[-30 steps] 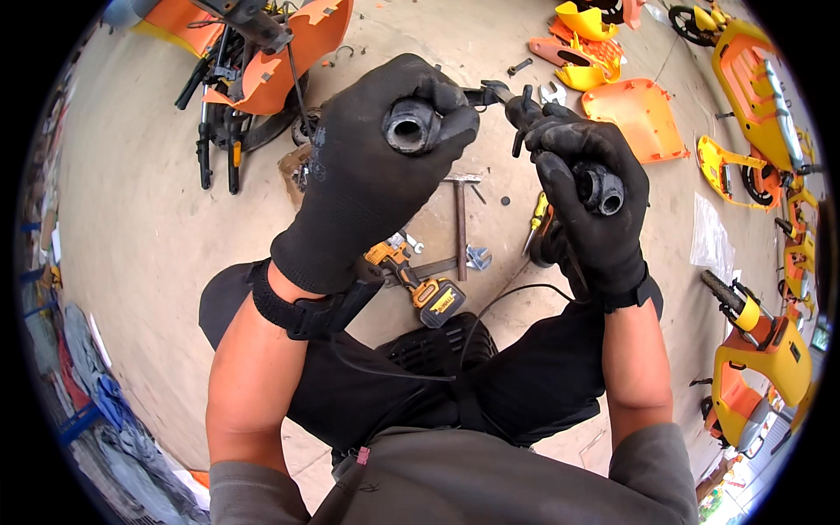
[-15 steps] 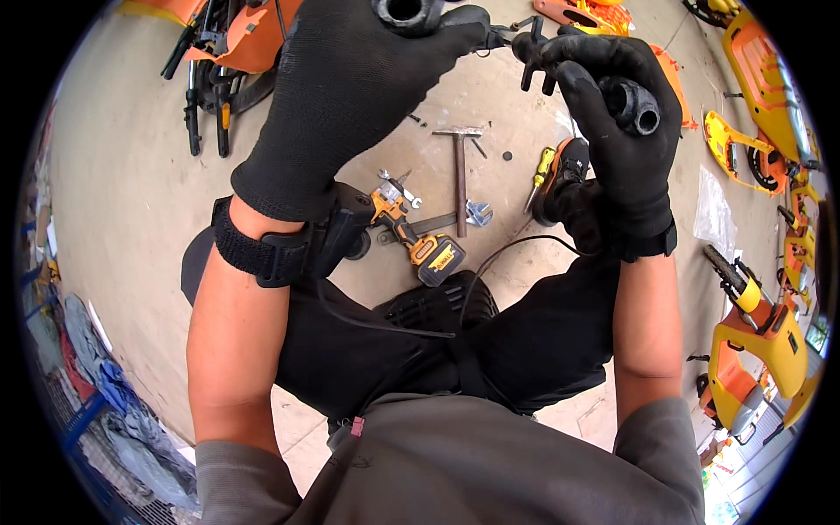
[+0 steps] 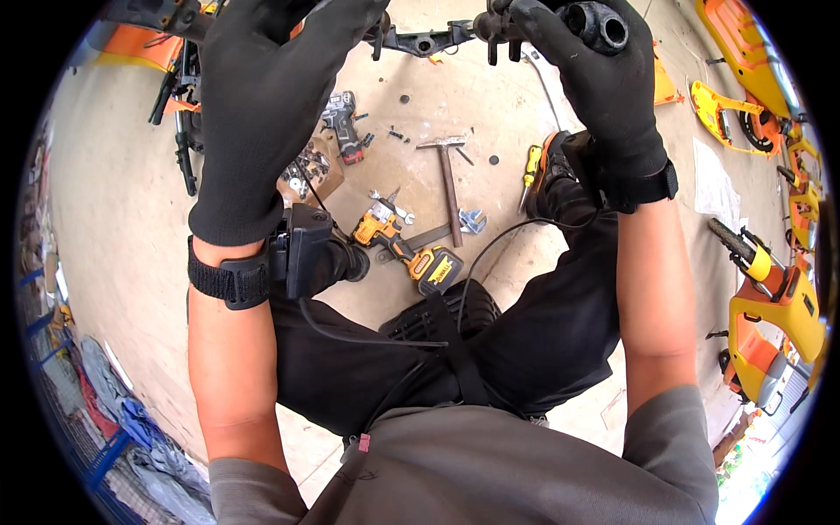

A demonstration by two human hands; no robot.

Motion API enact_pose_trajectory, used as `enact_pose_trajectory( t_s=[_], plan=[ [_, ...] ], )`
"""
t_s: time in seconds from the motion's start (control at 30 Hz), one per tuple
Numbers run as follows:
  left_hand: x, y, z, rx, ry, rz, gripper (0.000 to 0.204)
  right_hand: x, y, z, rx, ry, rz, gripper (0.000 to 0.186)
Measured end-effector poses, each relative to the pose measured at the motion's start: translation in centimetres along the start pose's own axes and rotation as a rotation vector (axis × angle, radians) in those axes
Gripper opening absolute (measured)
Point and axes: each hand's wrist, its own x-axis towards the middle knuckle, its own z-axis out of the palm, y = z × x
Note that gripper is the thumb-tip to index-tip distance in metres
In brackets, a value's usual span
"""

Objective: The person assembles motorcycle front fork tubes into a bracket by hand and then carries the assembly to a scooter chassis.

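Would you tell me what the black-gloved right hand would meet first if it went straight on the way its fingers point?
Pointing leftward, the right hand would probably first meet the middle of the long, dark metal-looking bracket stretching toward the black-gloved left hand, though depth is unclear.

- The left hand (image 3: 267,109) and right hand (image 3: 608,101) have moved up and farther apart.
- More black bar (image 3: 407,42) shows between them.
- A grey drill (image 3: 343,127) has come into view.

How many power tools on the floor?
2: a yellow-and-black one lower left of the hammer, a grey-and-black one upper left of it. Body or hands may hide others.
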Motion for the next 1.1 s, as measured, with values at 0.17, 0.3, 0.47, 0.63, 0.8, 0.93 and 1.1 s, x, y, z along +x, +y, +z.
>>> enact_pose_trajectory(
  t_s=[0.17, 0.3, 0.47, 0.63, 0.8, 0.93, 1.1],
  plan=[
    [2.0, -0.3, 0.3, 0.032, -0.015, 0.003, 0.037, 2.3, 1.2, -1.4, 0.137, -0.038, -0.064, 0.016],
    [2.9, -1.7, 1.3, 0.017, 0.026, 0.105, 0.036, 3.6, 1.8, -2.2, 0.134, -0.065, -0.096, 0.015],
    [3.9, -1.6, 1.5, 0.126, -0.011, 0.161, 0.035, 4.0, 1.9, -2.5, 0.196, -0.045, -0.079, 0.016],
    [4.5, -2.5, 2.3, 0.089, 0.037, 0.232, 0.033, 4.3, 1.8, -2.8, 0.184, -0.047, -0.067, 0.017],
    [5.5, -1.6, 2.1, 0.229, -0.005, 0.203, 0.032, 4.6, 1.6, -2.8, 0.210, -0.036, -0.063, 0.016],
    [5.9, -2.5, 1.4, 0.216, -0.008, 0.287, 0.032, 4.7, 0.7, -2.6, 0.183, -0.033, -0.031, 0.016],
    [5.8, -1.9, 1.4, 0.168, -0.012, 0.195, 0.032, 4.9, 0.9, -2.0, 0.170, 0.000, -0.025, 0.015]
  ],
)
